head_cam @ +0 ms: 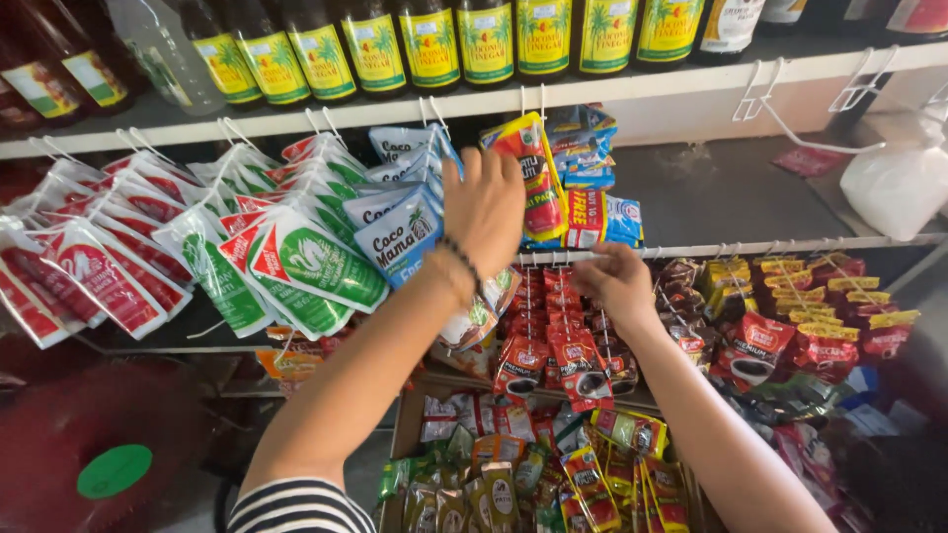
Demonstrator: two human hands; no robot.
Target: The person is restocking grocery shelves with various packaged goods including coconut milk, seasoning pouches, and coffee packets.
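left hand (486,207) fingers curl closed on the red-and-yellow foil sachet strip (536,178), steadying it on its hook; right hand (614,281) fingers pinch the thin white wire rail (790,244) just below.

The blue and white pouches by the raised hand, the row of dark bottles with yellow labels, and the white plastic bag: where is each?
blue and white pouches (400,232): head view, front pouch's face.
dark bottles (430,44): head view, one bottle's yellow label.
white plastic bag (894,188): head view, bulging middle.
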